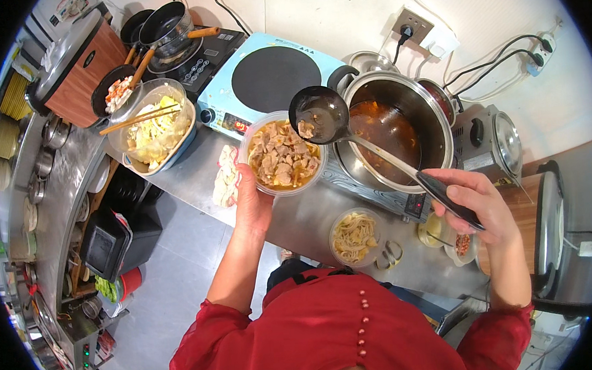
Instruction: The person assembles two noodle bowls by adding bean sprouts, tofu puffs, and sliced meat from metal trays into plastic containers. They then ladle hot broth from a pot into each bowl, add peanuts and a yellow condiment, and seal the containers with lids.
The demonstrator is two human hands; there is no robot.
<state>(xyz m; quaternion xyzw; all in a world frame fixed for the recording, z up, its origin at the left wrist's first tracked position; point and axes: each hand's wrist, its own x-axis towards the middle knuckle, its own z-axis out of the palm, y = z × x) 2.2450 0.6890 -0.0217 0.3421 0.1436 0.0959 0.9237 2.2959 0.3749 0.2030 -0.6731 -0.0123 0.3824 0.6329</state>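
**Ladle [324,120] Hung Between Full Tub [286,192] and Stockpot [388,88]**

A person in a red blouse [304,320] worked with 2 bare hands at a steel counter [303,220]. The left hand [254,194] clasped the round clear plastic tub at its near-left side, thumb against the wall; the fingers beneath were hidden, so how much of the base they supported could not be told. The tub, filled close to its rim with cut meat [282,161] in yellowish liquid, was just left of the steel stockpot of reddish-brown broth [387,130]. The right hand [473,201] was wrapped firmly around the ladle's black handle, the bowl overlapping the tub's far-right rim with liquid and at least 1 piece of meat inside.

The margin for error looked small. An early twist of the right wrist could have sent liquid outside the rim, onto the counter or the light-blue cooktop [276,78]. The off-centre left grip might have let the heavy tub tilt, especially if the ladle pressed on its edge; hot liquid running over could have made the fingers flinch. A 2nd tub [355,239], of pale strips, was near the counter's front edge, where a careless lean could have knocked it.
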